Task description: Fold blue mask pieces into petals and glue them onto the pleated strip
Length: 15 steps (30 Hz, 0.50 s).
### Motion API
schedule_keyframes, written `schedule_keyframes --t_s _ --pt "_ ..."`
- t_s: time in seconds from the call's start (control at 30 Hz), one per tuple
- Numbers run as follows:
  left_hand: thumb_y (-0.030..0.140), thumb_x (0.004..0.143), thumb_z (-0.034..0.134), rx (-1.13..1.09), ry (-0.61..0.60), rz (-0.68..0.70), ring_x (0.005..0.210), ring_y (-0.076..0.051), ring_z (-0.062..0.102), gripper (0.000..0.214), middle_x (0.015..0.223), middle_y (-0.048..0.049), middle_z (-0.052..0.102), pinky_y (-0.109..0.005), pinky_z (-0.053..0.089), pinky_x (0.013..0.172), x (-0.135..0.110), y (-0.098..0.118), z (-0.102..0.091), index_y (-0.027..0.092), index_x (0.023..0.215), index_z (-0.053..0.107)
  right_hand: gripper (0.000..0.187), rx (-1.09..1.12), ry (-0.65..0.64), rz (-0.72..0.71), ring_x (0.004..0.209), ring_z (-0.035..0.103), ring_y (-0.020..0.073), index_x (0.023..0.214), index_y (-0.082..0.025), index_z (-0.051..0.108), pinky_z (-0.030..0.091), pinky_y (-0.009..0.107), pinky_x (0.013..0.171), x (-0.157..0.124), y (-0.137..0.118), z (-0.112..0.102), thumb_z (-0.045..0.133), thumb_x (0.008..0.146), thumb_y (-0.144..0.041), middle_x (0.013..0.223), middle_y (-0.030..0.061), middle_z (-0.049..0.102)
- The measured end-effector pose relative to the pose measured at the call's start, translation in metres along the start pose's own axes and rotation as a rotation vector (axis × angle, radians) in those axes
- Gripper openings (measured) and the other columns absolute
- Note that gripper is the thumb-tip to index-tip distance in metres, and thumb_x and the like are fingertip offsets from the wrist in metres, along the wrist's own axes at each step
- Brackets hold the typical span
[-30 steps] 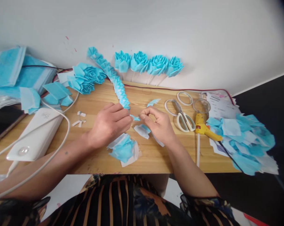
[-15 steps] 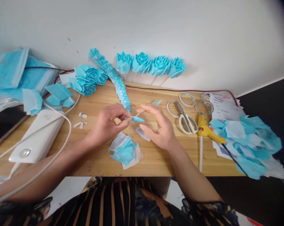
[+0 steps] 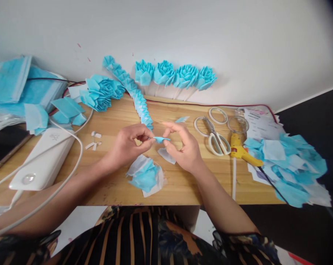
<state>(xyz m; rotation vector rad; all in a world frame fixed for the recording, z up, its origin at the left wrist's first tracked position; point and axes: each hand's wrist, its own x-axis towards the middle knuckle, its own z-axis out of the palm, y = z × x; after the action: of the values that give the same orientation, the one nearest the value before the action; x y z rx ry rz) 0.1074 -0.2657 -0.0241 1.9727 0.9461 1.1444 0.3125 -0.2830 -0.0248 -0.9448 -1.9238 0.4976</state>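
My left hand [image 3: 129, 144] and my right hand [image 3: 183, 147] meet over the middle of the wooden table [image 3: 183, 184]. Between their fingertips they pinch a small folded blue paper piece [image 3: 161, 139]. Just behind it ends a long chain of folded blue paper [image 3: 133, 92] that runs up to the wall. Below my hands lies a small pile of blue and white paper squares [image 3: 146, 176]. A white scrap [image 3: 166, 155] sits under my right hand.
Blue paper flowers [image 3: 174, 75] lean on the wall, more [image 3: 101, 92] lie to the left. Scissors [image 3: 214, 136], tape rings [image 3: 217, 115] and a yellow glue gun [image 3: 242, 152] lie at right, beside blue scraps [image 3: 290, 165]. A white power strip [image 3: 42, 158] with cables is at left.
My right hand opened and let go of the paper half a second ago. It has now closed its fingertips on the blue piece again. The left hand kept its pinch throughout.
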Motion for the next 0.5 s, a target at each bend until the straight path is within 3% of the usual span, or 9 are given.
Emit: schedule_keyframes --t_s 0.17,0.37,0.5 --pt "0.019 0.083 0.066 -0.016 -0.011 -0.092 0.060 -0.011 0.054 0.012 0.063 0.0012 0.061 -0.023 0.041 0.057 0.001 0.001 -0.001 0.017 0.071 0.066 0.044 0.093 -0.008 0.091 0.095 0.066 0.0184 0.131 -0.027 0.059 0.053 0.042 0.098 -0.003 0.003 0.002 0.058 0.089 -0.013 0.096 0.0003 0.068" --pt "0.031 0.083 0.067 -0.054 0.030 -0.288 0.059 -0.012 0.053 0.016 0.065 -0.0002 0.064 -0.025 0.039 0.054 0.006 -0.007 -0.010 0.017 0.075 0.066 0.054 0.196 -0.043 0.268 0.125 0.063 0.0237 0.145 -0.030 0.048 0.052 0.045 0.107 0.000 0.009 -0.009 0.060 0.093 -0.027 0.128 0.0065 0.069" --pt "0.033 0.083 0.069 -0.134 0.057 -0.294 0.059 -0.012 0.054 0.017 0.067 -0.0007 0.066 -0.024 0.041 0.054 0.006 -0.012 -0.010 0.017 0.076 0.067 0.050 0.146 -0.008 0.235 0.110 0.067 0.0205 0.139 -0.029 0.054 0.052 0.042 0.105 0.007 0.006 -0.005 0.063 0.090 -0.025 0.115 0.0034 0.072"
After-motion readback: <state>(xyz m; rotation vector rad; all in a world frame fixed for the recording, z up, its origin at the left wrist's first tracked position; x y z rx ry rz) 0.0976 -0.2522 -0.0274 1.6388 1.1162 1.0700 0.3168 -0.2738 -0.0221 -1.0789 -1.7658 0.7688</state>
